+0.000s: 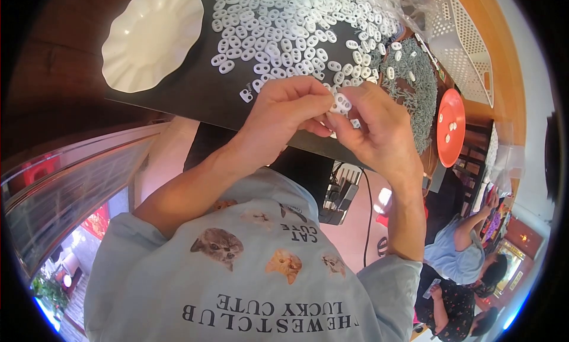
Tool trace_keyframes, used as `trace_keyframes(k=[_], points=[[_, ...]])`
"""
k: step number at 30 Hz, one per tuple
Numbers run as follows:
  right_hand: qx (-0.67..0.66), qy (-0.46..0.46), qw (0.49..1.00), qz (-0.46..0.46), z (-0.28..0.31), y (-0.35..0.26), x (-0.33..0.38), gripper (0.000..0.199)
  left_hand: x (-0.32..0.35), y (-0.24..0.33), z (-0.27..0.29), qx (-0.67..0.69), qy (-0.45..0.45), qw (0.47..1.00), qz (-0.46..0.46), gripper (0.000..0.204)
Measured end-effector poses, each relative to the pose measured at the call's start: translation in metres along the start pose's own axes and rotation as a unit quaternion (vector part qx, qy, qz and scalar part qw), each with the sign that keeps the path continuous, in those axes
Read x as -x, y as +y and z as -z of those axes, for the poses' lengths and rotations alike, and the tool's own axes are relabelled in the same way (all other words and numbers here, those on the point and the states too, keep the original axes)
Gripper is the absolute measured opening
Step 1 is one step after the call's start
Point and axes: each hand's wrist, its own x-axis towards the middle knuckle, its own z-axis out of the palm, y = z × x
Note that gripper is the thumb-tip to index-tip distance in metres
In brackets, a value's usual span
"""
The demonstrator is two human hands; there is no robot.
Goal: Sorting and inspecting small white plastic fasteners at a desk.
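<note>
1. We are watching both hands working at one white piece (342, 103), held just above the table (195, 90) near its closest edge; we are taking it as the centre of our clock.
2. Step in hand, as we are judging it: handling a single piece at the fingertips, perhaps fitting or threading at its holes. We are not making out any strand in it, nor telling whether a second piece is tucked behind.
3. Next move, we are reckoning, is calling for one hand steadying the piece while the other is working finely, with its holes facing clear of the fingertips.
4. Left hand (290, 108): thumb and index are pinching the piece from nine o'clock, other fingers curling below; the forearm is slanting from eight.
5. Right hand (379, 120): thumb and index are gripping it from three o'clock, knuckles arching outward; the forearm is rising steeply from five.
6. Around them we are noting the pile (261, 31) of similar pieces spreading from eleven to twelve, a grey-green heap (419, 75) sitting between two and three, a red plate (451, 108) lying just past three, and a dish (151, 37) resting between nine and ten.
</note>
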Motion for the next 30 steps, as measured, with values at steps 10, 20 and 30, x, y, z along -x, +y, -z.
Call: trace_keyframes(k=[10, 20, 30], points=[[0.011, -0.015, 1.0, -0.013, 0.001, -0.003, 0.004, 0.027, -0.005, 0.001, -0.003, -0.117, 0.007, 0.993, -0.001, 0.016], [0.007, -0.015, 0.999, 0.033, -0.002, 0.003, 0.004, 0.023, -0.001, 0.005, -0.009, -0.112, 0.037, 0.993, 0.026, 0.014], [0.017, -0.052, 0.998, 0.044, 0.005, 0.007, 0.006, 0.025, -0.001, 0.005, -0.01, -0.106, 0.018, 0.994, 0.035, 0.014]])
